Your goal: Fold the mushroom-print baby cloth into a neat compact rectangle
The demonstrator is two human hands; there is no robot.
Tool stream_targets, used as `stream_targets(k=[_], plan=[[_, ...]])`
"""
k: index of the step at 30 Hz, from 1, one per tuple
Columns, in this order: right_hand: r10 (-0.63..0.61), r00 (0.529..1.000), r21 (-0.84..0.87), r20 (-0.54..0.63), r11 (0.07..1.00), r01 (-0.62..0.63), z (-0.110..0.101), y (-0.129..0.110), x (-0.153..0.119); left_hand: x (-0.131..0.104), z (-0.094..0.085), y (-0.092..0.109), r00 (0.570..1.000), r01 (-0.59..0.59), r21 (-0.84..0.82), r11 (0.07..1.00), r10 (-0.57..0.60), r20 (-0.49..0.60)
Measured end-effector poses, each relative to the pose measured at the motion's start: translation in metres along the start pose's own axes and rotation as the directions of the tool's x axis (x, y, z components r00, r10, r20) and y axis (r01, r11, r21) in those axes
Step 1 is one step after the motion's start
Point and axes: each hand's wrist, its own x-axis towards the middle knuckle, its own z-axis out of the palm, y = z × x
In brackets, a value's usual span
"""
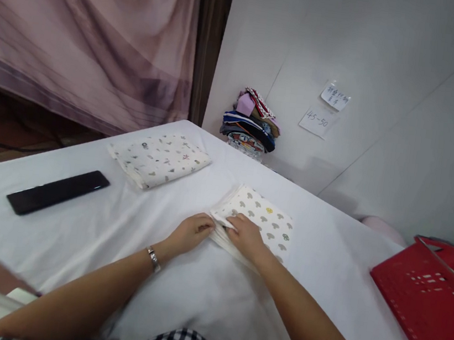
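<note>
A folded white cloth (268, 220) printed with grey mushroom shapes lies on the white-covered table in front of me. My left hand (191, 232) pinches its near left corner between thumb and fingers. On the near edge, just to the right, my right hand (246, 238) grips a turned-up layer of the same cloth, its fingers curled over the fabric. Several layers show along the left and near edges. Farther back to the left rests a second folded white cloth (161, 158) with small scattered prints, touched by neither hand.
A long black flat object (59, 191) lies on the table's left side. At the right edge stands a red plastic basket (430, 308). Folded clothes (252, 120) are piled by the wall at the back, below two paper notes (319, 121). A pink curtain (95, 30) hangs behind the left side.
</note>
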Motion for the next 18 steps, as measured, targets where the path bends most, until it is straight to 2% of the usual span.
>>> stream_targets(k=[4,6,8,10,11,13,16,18], plan=[[-0.032,0.999,-0.076,-0.005,0.997,0.031,0.004,-0.005,-0.006,0.000,-0.003,-0.001,0.988,0.106,-0.007,0.994,-0.107,-0.114],[-0.037,0.999,-0.090,0.001,0.995,0.037,0.004,-0.008,-0.009,0.002,-0.004,-0.001,0.974,0.127,0.023,0.992,-0.120,-0.194],[-0.043,0.999,-0.092,-0.002,0.995,0.042,0.003,-0.011,-0.013,0.004,-0.005,0.001,0.963,0.080,0.097,0.992,-0.052,-0.265],[-0.056,0.998,-0.098,0.004,0.994,0.056,0.002,-0.015,-0.018,0.006,-0.004,0.005,0.953,-0.029,0.212,0.977,0.091,-0.288],[-0.060,0.998,-0.103,0.007,0.993,0.060,0.002,-0.017,-0.022,0.006,-0.003,0.007,0.952,-0.098,0.276,0.956,0.171,-0.253],[-0.068,0.998,-0.109,0.008,0.992,0.068,0.004,-0.020,-0.031,0.006,0.002,0.008,0.955,-0.221,0.380,0.898,0.278,-0.103],[-0.099,0.995,-0.104,0.001,0.990,0.099,0.007,-0.018,-0.052,0.002,0.009,0.000,0.956,-0.294,0.448,0.844,0.266,0.125],[-0.094,0.996,-0.100,-0.008,0.991,0.093,0.008,-0.010,-0.070,-0.002,0.012,-0.009,0.958,-0.284,0.455,0.844,0.229,0.172]])
